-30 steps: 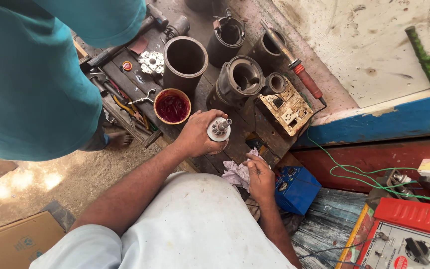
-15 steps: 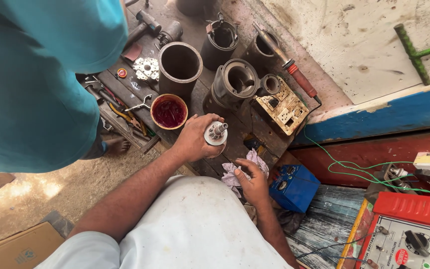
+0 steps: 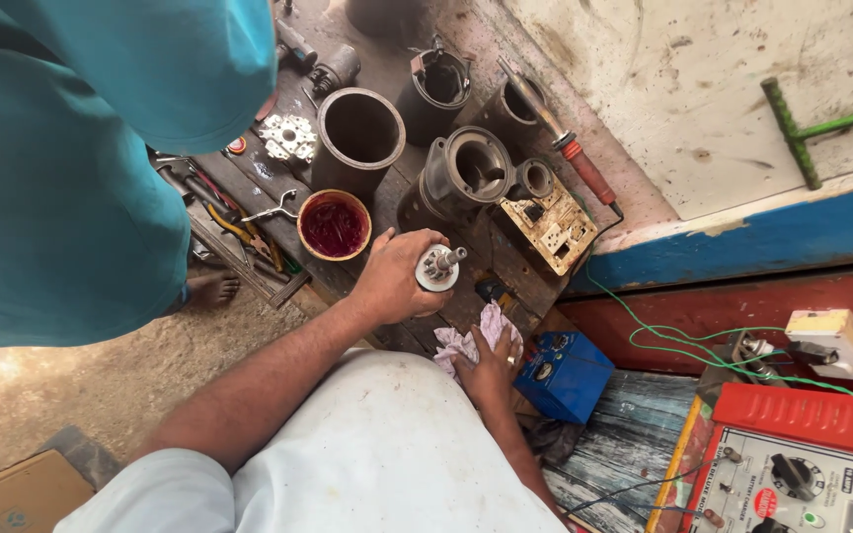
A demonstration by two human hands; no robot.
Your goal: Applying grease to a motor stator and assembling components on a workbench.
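A red and white meter box (image 3: 792, 464) sits at the lower right, its white face carrying a black knob and small round labels. Just left of it lies a small blue box (image 3: 567, 373) with a dial on top. Above, a cream switch board (image 3: 549, 225) with sockets rests on the dark bench (image 3: 446, 326), and a white plug block (image 3: 833, 342) with a green wire (image 3: 663, 341) lies on the red ledge. A brown cardboard piece (image 3: 12, 494) shows at the lower left.

The left hand (image 3: 397, 276) is closed around a small metal rotor (image 3: 439, 266), fingers wrapped about its body, its toothed shaft end pointing up over the bench. The right hand (image 3: 491, 367) rests lower, loosely bent, pressing on a pale pink rag (image 3: 471, 336) beside the blue box; whether it truly grips the rag I cannot tell.

Near the left hand stand a bowl (image 3: 335, 225) of dark red liquid, a grey tube (image 3: 359, 138) and a grey housing (image 3: 471, 173). Pliers (image 3: 234, 227) lie left of the bowl. Another person in a teal shirt (image 3: 71, 168) stands at the left.
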